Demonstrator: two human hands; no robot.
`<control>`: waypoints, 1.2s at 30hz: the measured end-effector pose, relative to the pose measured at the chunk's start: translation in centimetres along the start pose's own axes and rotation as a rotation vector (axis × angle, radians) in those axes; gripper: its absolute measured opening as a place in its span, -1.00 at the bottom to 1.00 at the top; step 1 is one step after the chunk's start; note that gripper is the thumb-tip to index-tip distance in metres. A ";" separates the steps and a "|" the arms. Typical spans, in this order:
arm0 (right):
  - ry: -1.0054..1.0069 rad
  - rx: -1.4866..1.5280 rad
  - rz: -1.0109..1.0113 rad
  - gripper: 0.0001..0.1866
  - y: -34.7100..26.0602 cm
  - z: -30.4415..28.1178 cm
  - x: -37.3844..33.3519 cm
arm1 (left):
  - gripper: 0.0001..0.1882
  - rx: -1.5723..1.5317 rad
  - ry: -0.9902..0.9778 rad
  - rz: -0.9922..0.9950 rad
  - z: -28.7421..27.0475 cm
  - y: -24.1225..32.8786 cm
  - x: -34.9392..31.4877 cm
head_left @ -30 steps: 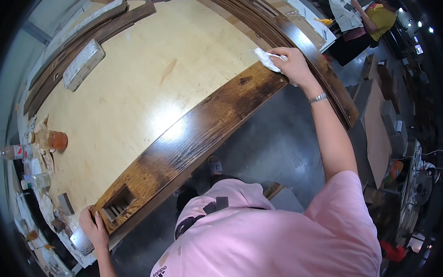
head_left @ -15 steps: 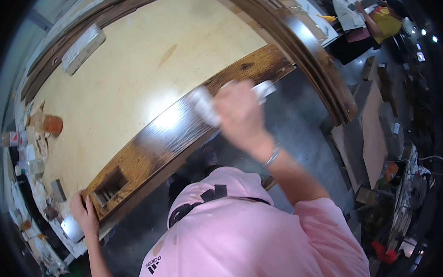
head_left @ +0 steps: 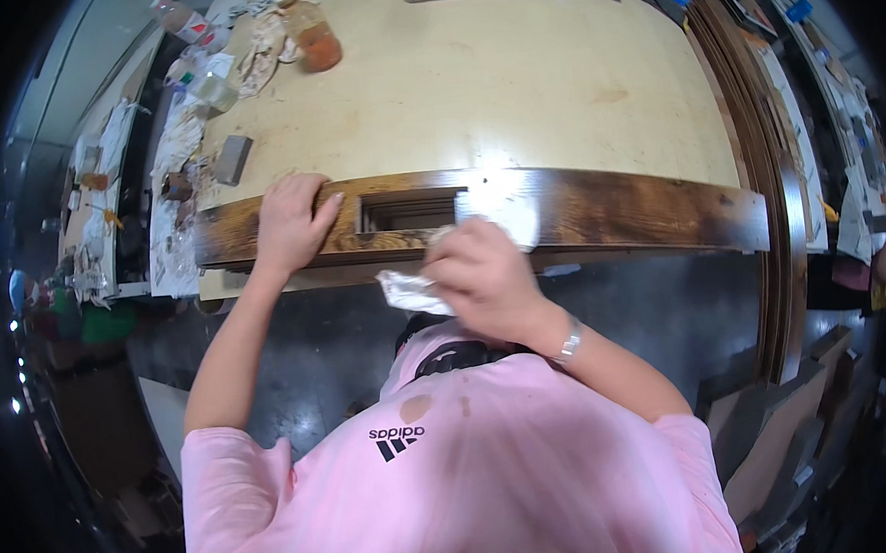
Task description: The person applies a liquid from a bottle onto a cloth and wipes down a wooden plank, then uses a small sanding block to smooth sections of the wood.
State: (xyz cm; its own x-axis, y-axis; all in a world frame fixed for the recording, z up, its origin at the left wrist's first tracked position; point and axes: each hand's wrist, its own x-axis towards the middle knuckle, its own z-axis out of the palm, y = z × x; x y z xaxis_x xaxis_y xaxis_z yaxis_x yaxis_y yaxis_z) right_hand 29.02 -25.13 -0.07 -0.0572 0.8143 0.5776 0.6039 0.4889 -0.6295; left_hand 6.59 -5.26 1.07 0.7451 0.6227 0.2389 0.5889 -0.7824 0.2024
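While the left hand point(head_left: 295, 226) rests loosely open on the board point(head_left: 630, 210), the right hand point(head_left: 488, 282), closed around a cloth point(head_left: 410, 292), has moved nearer the slot point(head_left: 412, 212).

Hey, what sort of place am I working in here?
Probably a woodworking shop: a brown wooden board lies along a pale worktable, with stacked boards and a bottle of orange liquid.

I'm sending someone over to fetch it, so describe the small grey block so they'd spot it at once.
Start from the pale tabletop and the long brown board along its near edge. Beyond and left of the person's left hand, which rests on that board, is the small grey block. It is flat-sided, unlike the rounded bottle with orange-brown contents farther back.
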 end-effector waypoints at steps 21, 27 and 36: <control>-0.456 -0.539 0.297 0.05 0.5 3.5 8.1 | -0.69 -0.144 0.320 0.015 -1.5 2.5 -6.4; -0.450 -0.541 0.314 -0.04 -0.2 3.7 8.7 | -0.76 0.110 0.470 -0.487 -4.2 -12.0 -9.7; -0.431 -0.551 0.319 -0.04 -0.4 3.7 8.5 | -0.81 -0.020 0.501 -0.538 -3.2 -14.3 -9.1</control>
State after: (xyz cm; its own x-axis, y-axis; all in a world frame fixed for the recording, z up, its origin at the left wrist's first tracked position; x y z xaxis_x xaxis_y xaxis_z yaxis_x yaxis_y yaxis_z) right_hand 25.30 -17.23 3.17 -0.0503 0.9950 0.0866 0.9455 0.0754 -0.3167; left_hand -9.60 0.34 -1.01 0.1195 0.8539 0.5066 0.8235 -0.3702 0.4298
